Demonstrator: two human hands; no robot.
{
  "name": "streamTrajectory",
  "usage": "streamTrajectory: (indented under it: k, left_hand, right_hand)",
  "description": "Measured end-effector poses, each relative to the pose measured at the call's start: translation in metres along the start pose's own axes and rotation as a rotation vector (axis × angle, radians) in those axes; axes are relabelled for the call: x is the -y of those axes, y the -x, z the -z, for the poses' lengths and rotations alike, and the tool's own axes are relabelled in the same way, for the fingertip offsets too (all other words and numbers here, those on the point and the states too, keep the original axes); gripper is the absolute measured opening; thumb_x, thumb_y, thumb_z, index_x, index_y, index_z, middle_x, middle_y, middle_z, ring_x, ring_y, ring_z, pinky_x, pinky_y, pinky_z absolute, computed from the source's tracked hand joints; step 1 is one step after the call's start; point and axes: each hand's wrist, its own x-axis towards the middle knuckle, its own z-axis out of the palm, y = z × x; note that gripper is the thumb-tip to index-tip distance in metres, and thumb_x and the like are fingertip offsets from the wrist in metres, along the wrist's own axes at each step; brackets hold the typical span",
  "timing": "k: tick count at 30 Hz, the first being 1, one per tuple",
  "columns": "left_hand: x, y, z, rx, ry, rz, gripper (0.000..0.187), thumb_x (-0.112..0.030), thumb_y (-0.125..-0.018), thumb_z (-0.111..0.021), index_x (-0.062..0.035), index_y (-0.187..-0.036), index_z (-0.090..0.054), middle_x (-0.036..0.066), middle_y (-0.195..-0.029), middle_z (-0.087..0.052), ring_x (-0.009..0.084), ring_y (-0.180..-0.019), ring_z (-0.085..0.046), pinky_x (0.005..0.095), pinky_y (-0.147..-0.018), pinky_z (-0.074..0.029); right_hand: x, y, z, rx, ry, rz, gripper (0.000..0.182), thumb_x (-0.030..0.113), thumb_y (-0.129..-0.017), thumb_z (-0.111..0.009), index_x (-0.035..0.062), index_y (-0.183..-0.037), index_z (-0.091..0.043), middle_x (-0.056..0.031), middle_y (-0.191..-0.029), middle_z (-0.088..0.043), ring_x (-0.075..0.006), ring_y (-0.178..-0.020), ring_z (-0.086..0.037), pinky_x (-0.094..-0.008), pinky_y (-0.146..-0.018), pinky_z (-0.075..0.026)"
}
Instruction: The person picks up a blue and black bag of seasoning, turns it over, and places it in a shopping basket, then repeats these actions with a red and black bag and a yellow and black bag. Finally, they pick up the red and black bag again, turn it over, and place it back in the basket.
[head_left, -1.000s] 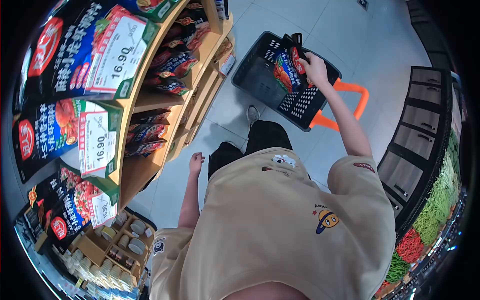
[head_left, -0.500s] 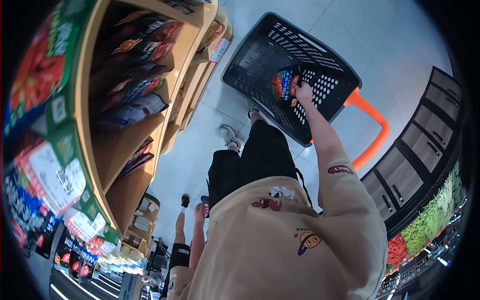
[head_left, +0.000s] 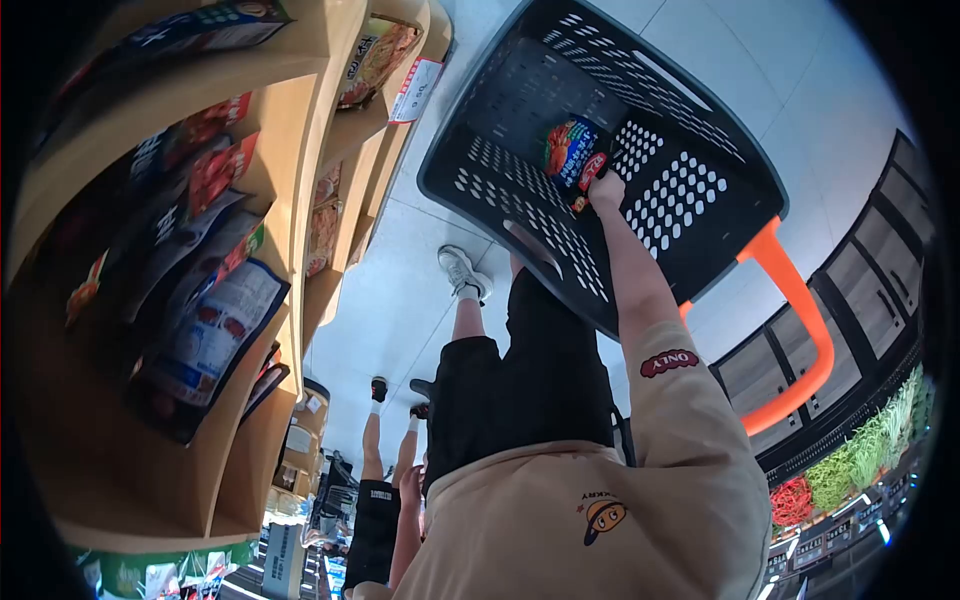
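Observation:
My right hand [head_left: 606, 190] reaches down into a black shopping basket [head_left: 700, 215] with an orange handle [head_left: 815, 330]. Its fingers are closed on the edge of a printed food packet [head_left: 571, 150], mostly blue with a red food picture and a round red label. The packet is inside the basket, low toward its far end. White light shows through rows of holes in the basket's walls. My left hand is out of the frame.
Wooden shelves [head_left: 250, 480] with bagged foods [head_left: 205, 340] and a price tag [head_left: 415, 90] line the left side. Another person's legs and arm [head_left: 407, 530] show at the lower left. At right are dark drawer cabinets [head_left: 865, 305] with vegetables [head_left: 835, 475]. The floor is tiled [head_left: 385, 275].
The basket looks larger and nearer, and the shelves at left have shifted in view. My right hand stays on the packet inside the basket.

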Motion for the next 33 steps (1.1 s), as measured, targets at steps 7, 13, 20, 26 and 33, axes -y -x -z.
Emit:
streamTrajectory:
  k: [7,13,20,26,33]
  left_hand:
    - [-0.021,-0.007,0.000,0.026,-0.026,0.078,0.025,-0.021,-0.081,-0.041,-0.0063,-0.097,-0.052,0.002,-0.071,-0.055,0.0064,-0.058,-0.050,0.0172,-0.051,-0.039]
    - [-0.039,-0.013,-0.007,0.059,0.082,0.090,0.024,-0.023,-0.083,-0.042,-0.0062,-0.097,-0.051,0.001,-0.070,-0.055,0.0053,-0.057,-0.050,0.0161,-0.049,-0.038]
    - [-0.062,-0.008,-0.013,0.074,0.109,-0.067,0.023,-0.019,-0.084,-0.039,-0.0041,-0.098,-0.050,0.004,-0.070,-0.056,0.0084,-0.058,-0.052,0.0179,-0.052,-0.041]
    - [-0.078,-0.014,-0.014,0.061,0.194,-0.181,0.023,-0.023,-0.084,-0.041,-0.0051,-0.096,-0.050,0.006,-0.072,-0.058,0.0101,-0.061,-0.054,0.0188,-0.051,-0.041]
    - [-0.077,-0.044,-0.007,0.086,0.236,-0.438,0.026,-0.025,-0.083,-0.042,-0.0056,-0.098,-0.051,0.008,-0.078,-0.060,0.0133,-0.065,-0.056,0.0227,-0.053,-0.041]
  right_hand:
    - [-0.019,-0.041,-0.059,0.168,0.023,-0.065,0.020,0.014,-0.072,-0.053,0.0013,-0.087,-0.058,-0.0171,-0.090,-0.058,-0.0286,-0.083,-0.057,-0.0334,-0.072,-0.046]
    - [-0.005,-0.014,-0.015,0.350,-0.084,-0.244,0.021,0.013,-0.075,-0.048,-0.0037,-0.084,-0.058,-0.0155,-0.075,-0.061,-0.0236,-0.063,-0.061,-0.0291,-0.056,-0.050]
    - [-0.004,0.043,0.020,0.378,-0.312,-0.116,0.023,0.011,-0.072,-0.043,-0.0083,-0.071,-0.056,-0.0159,-0.065,-0.059,-0.0247,-0.047,-0.059,-0.0292,-0.042,-0.050]
    - [-0.001,0.092,0.032,0.435,-0.517,0.072,0.025,0.021,-0.076,-0.045,-0.0005,-0.069,-0.055,-0.0136,-0.060,-0.056,-0.0239,-0.047,-0.057,-0.0315,-0.040,-0.047]
    - [0.040,0.159,0.069,0.685,-0.745,0.287,0.019,0.018,-0.080,-0.043,0.0032,-0.083,-0.054,-0.0083,-0.067,-0.058,-0.0128,-0.050,-0.055,-0.0223,-0.043,-0.044]
